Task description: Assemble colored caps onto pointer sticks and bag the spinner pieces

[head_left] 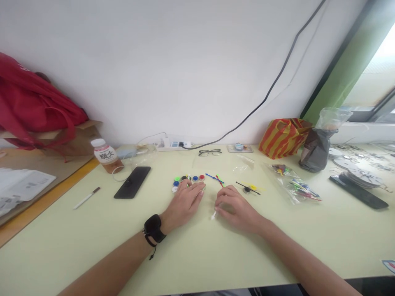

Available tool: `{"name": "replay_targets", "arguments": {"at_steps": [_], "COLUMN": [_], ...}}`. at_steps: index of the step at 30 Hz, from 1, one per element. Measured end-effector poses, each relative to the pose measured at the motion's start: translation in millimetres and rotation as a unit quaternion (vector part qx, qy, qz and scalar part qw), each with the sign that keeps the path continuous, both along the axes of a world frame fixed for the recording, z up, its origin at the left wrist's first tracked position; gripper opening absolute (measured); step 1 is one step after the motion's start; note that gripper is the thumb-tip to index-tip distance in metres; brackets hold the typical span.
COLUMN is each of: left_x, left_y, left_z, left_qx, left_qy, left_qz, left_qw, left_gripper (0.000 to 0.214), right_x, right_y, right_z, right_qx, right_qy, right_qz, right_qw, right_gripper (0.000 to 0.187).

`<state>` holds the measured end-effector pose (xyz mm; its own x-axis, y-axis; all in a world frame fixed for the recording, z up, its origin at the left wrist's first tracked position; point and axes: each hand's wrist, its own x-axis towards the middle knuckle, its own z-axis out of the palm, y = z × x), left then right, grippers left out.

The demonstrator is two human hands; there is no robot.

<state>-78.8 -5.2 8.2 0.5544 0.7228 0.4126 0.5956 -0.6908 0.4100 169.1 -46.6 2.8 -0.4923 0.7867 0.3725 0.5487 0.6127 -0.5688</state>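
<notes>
My left hand (184, 200) lies over a cluster of small coloured round discs, its fingers stretched out and partly covering them. A green disc (177, 179), a white disc (174, 189), a blue disc (195, 178) and a red disc (201, 177) show around the fingers. To the right, my right hand (237, 207) is closed in a pinch on a white arrow-shaped plastic piece (213, 216), whose tip sticks out below the fingers. Just beyond it lie crossed blue and red arrows (217, 179). A black arrow (242, 186) rests beside a black disc (247, 190) and a yellow disc (253, 187).
Clear bags of coloured pieces (300, 189) lie at right, near a dark phone (359, 191). Eyeglasses (210, 152) and a power strip (174, 146) sit by the wall. A black phone (132, 183), a bottle (105, 156) and a white pen-like stick (86, 198) are at left.
</notes>
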Motion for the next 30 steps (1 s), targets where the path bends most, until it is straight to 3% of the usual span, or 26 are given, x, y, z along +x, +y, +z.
{"name": "replay_targets", "arguments": {"at_steps": [13, 22, 30], "left_x": [3, 3, 6], "left_y": [-8, -14, -17], "left_z": [2.2, 6.1, 7.7], "left_qx": [-0.011, -0.045, -0.009], "left_qy": [-0.028, -0.009, 0.003], "left_qz": [-0.069, -0.119, -0.124], "left_qw": [0.997, 0.992, 0.992], "left_gripper": [0.019, 0.026, 0.031], "right_x": [18, 42, 56], "right_y": [3, 23, 33], "right_z": [14.6, 3.7, -6.9], "right_qx": [-0.055, -0.016, 0.020], "right_qy": [-0.064, -0.095, -0.196], "right_qz": [-0.008, -0.245, -0.324], "right_qw": [0.996, 0.965, 0.925], "right_gripper": [0.008, 0.013, 0.015]}}
